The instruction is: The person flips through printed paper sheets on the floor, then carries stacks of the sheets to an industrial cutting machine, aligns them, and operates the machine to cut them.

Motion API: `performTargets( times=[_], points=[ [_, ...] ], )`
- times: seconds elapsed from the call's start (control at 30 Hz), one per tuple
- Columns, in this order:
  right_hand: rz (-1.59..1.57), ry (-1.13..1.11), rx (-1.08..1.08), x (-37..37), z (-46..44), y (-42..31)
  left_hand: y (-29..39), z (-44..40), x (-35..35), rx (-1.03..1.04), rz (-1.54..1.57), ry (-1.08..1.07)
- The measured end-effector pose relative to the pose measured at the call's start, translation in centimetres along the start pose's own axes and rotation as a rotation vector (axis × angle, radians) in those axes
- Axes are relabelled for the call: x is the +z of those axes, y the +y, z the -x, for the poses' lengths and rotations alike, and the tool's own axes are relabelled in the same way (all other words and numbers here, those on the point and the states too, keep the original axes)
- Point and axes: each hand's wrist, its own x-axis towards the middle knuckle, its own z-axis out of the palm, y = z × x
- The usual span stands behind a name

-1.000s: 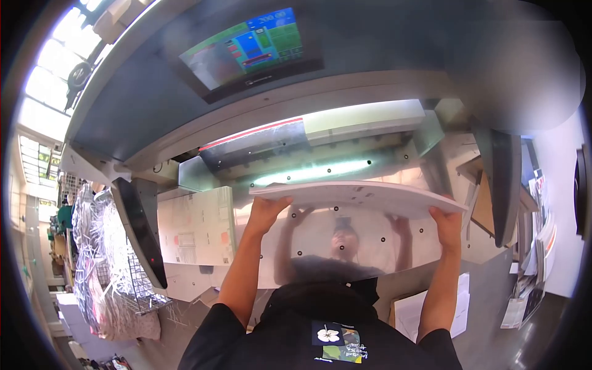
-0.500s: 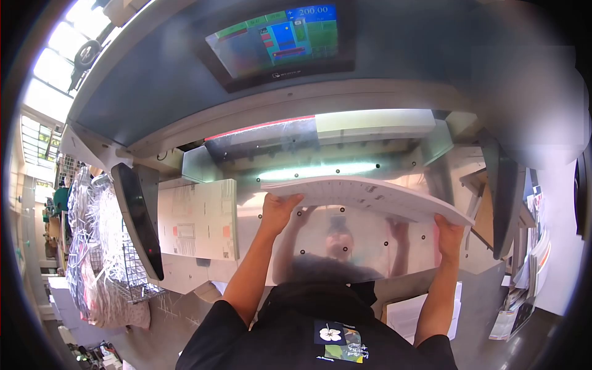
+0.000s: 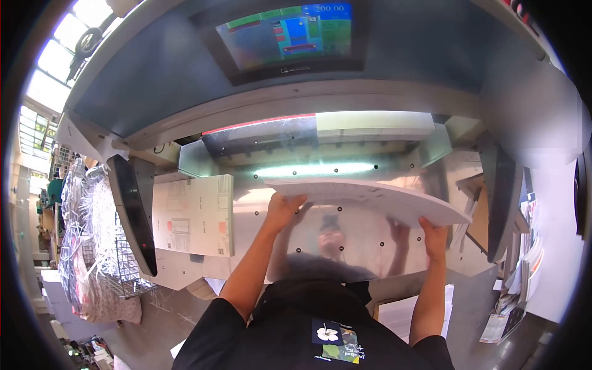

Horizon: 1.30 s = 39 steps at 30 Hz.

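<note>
A long stack of printed paper sheets [image 3: 364, 196] is held above the shiny metal table [image 3: 320, 234], bowed upward along its length. My left hand [image 3: 286, 209] grips its left end, thumb on top. Near the right end, my right hand [image 3: 433, 237] is closed on the stack's near edge. The fingers underneath are mostly hidden. Behind the held stack, a white block of paper [image 3: 376, 126] sits in the machine's slot, to the right of a dark plate with a red line.
To the left lies another printed paper stack [image 3: 194, 216] on the table. A lit screen [image 3: 296, 37] reading 200.00 is on the machine above. Black side guards [image 3: 132, 213] flank the table. A wire basket [image 3: 126, 265] with paper strips stands at left; piled papers [image 3: 518, 283] are at right.
The held stack has tipped slightly, showing less of its printed edge. My right hand has shifted a little left along it. The camera view has moved slightly.
</note>
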Motion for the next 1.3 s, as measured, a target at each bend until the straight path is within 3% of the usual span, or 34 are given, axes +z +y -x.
performTargets(
  times=[0.07,0.1,0.13,0.17,0.2,0.27,0.37,0.4,0.47,0.5,0.57,0.6,0.7,0.8,0.83,0.87,0.9,0.97,1.0,1.07,1.17,1.27,1.3],
  points=[
    [0.421,0.018,0.161,0.0,0.3,1.0,-0.6,-0.1,0.1,0.014,-0.169,-0.028],
    [0.437,0.056,0.157,-1.2,0.3,3.1,-1.6,-0.6,-0.1,0.039,-0.340,-0.039],
    [0.443,0.081,0.153,-1.5,0.2,5.6,-2.5,-0.7,0.2,0.053,-0.249,0.007],
    [0.346,0.026,0.006,-0.3,-0.1,4.0,-3.3,-0.8,0.5,0.071,-0.158,0.051],
    [0.303,0.028,0.155,-1.5,-0.8,5.2,-4.1,-0.9,0.9,0.094,-0.069,0.094],
    [0.132,0.005,0.156,-1.5,-0.1,3.1,-6.4,-0.6,-0.1,0.112,0.007,0.011],
    [0.057,-0.111,0.279,-1.0,0.4,1.1,-2.3,2.8,-1.0,-0.061,-0.229,0.024],
    [0.042,-0.122,0.409,-0.9,0.4,1.0,-1.7,3.8,-1.0,-0.164,-0.246,0.015],
    [0.122,-0.170,0.469,-1.2,0.3,2.8,-4.3,5.1,-1.1,-0.242,-0.122,-0.032],
    [0.198,-0.201,0.534,-1.4,-0.2,4.3,-6.3,5.3,-0.9,-0.202,-0.270,0.004],
    [0.194,-0.241,0.532,-2.3,-0.6,6.7,-7.2,6.2,-0.7,-0.175,-0.246,0.009],
    [0.191,-0.268,0.542,-2.9,-0.8,7.7,-6.7,6.6,-0.8,-0.333,-0.129,-0.028],
    [0.167,-0.267,0.556,-4.5,-1.1,9.8,-7.9,6.7,-0.3,-0.238,-0.142,-0.027],
    [0.053,-0.277,0.541,-2.2,0.8,5.9,-9.7,6.6,-0.2,-0.143,-0.336,0.053],
    [-0.072,-0.259,0.630,-2.8,1.0,6.4,-6.5,7.3,0.3,-0.217,-0.350,0.120],
    [-0.064,-0.269,0.624,-3.2,1.8,5.3,-6.9,6.6,-0.3,-0.357,-0.013,-0.029],
    [-0.009,-0.291,0.636,-3.4,2.2,5.1,-7.1,6.2,-0.6,-0.421,-0.129,-0.049],
    [0.252,-0.144,0.755,-2.1,3.1,0.6,-5.1,6.5,-0.1,-0.441,-0.010,-0.092],
    [0.371,-0.184,0.757,-3.5,3.3,2.8,-5.5,6.4,-0.3,-0.396,-0.026,-0.102],
    [0.349,-0.221,0.686,-5.0,4.1,6.3,-6.6,6.0,-0.3,-0.410,0.057,-0.108],
    [0.195,-0.157,0.688,-5.1,6.2,2.5,-7.0,4.7,-0.2,-0.393,0.064,-0.154],
    [-0.038,-0.178,0.818,-6.2,7.2,3.4,-4.7,5.8,-0.1,-0.415,0.028,-0.113],
    [-0.326,-0.065,0.788,-6.2,7.9,3.6,-4.2,5.7,0.3,-0.449,-0.005,-0.101]
  ],
)
